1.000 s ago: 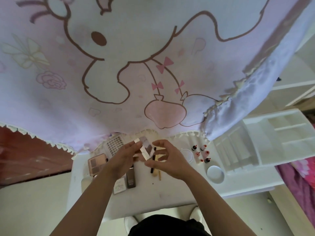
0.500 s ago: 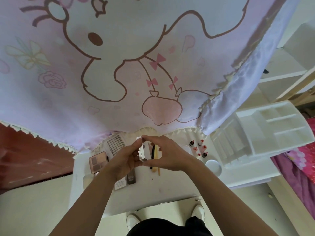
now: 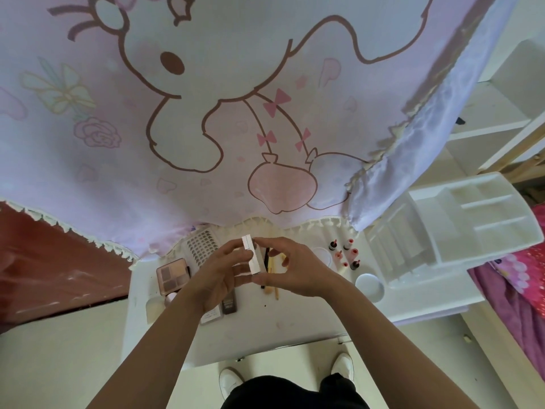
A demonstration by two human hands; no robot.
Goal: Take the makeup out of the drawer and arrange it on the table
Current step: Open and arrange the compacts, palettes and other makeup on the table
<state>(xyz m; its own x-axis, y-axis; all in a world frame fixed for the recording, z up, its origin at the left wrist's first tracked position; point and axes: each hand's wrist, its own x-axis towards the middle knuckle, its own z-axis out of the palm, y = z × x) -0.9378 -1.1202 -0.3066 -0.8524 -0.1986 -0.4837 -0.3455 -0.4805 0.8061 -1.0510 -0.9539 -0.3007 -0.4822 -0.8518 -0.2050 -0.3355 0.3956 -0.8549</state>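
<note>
Both hands hold a small clear makeup case [image 3: 252,255] above the white table [image 3: 295,326]. My left hand [image 3: 218,276] grips its left side; my right hand [image 3: 290,268] pinches its top and bottom edges between finger and thumb. The case stands on edge, nearly closed. On the table lie a pink eyeshadow palette [image 3: 172,276], a false-lash tray [image 3: 203,249], a dark tube [image 3: 229,304], a small white card box [image 3: 211,314], thin brushes [image 3: 272,278], several small red-capped bottles [image 3: 345,255] and a round white jar lid [image 3: 370,286].
A white drawer organiser [image 3: 460,228] with empty compartments sits at the table's right end. A pink cartoon curtain [image 3: 206,113] hangs over the table's far edge. Pink bedding [image 3: 519,278] lies to the right. My white shoes [image 3: 342,367] show below the table's front edge.
The clear case was open, showing its dark pans; my hands have turned it on edge and folded it nearly closed. The view has shifted slightly.
</note>
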